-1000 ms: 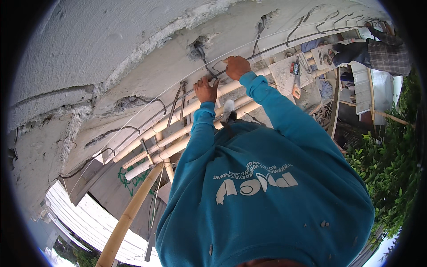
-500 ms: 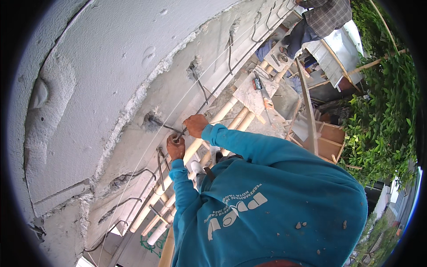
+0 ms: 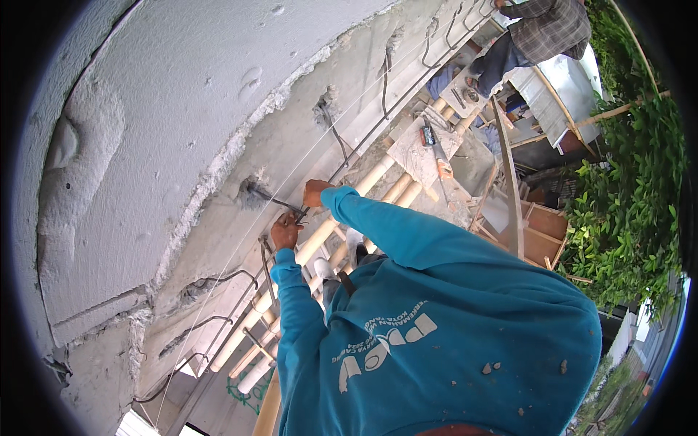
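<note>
A long steel rebar (image 3: 367,138) runs along the face of a concrete beam (image 3: 291,156). From a chipped hole in the beam, a bent rebar stub (image 3: 273,198) reaches out to meet it. My left hand (image 3: 286,232) is closed at this crossing, its fingertips around the steel. Just above and to the right, my right hand (image 3: 315,193) is closed close beside the long rebar. Its fingertips are turned away, so what they hold is hidden.
Bamboo poles (image 3: 378,171) run below the beam. A board (image 3: 414,156) on them carries a power tool (image 3: 436,149). Another person (image 3: 542,36) works at the upper right. A taut white string (image 3: 280,185) crosses the beam; more bent stubs (image 3: 218,276) stick out lower left.
The view has shifted slightly. My right hand has turned and drawn a little up from my left, and the thin wire trailing from it no longer shows clearly. My left hand stays at the crossing.
</note>
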Demonstrator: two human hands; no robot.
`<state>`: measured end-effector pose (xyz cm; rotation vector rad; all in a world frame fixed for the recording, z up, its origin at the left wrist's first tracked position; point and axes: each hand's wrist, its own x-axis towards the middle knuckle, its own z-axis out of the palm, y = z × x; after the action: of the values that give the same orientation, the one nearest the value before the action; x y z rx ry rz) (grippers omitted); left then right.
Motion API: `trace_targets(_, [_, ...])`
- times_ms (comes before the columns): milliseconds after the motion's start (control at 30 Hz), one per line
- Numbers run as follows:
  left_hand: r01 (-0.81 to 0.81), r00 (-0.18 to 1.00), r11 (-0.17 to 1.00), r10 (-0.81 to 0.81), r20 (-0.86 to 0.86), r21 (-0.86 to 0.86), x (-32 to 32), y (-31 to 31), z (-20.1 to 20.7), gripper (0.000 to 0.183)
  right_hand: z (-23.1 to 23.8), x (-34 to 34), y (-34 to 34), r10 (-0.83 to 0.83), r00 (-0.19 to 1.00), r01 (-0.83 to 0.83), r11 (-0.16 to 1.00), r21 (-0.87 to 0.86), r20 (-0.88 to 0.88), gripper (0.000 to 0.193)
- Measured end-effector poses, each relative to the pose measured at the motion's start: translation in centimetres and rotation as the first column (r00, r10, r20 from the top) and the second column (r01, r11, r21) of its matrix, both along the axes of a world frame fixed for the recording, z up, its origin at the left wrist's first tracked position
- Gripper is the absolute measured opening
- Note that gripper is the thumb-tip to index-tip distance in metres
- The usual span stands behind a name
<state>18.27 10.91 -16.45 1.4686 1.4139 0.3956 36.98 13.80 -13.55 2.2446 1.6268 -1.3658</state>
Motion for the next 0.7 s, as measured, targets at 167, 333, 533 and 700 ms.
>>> trace_targets(167, [0.046,0.997,0.994,-0.051,-0.053,-0.095,0.9,0.7,1.6,0.031,-4.0,1.0,1.6,0.356,0.931,-0.357,0.934,0.001,-0.077,0.038])
trace_targets(333, [0.063,0.998,0.988,-0.067,-0.020,-0.143,0.0,1.5,-0.1,0.030,-2.6,0.4,1.5,0.082,0.991,-0.089,0.994,-0.066,-0.106,0.034])
trace_targets(533, [0.204,0.857,0.956,-0.069,-0.511,0.212,0.8,1.6,-0.7,0.028,-4.8,-0.7,1.4,0.121,0.992,-0.121,0.993,-0.010,0.021,0.031])
trace_targets(700, [0.097,0.858,0.972,0.026,-0.513,0.212,1.1,0.4,1.8,0.023,0.5,-1.6,1.0,0.163,0.979,-0.155,0.985,-0.077,0.122,0.031])
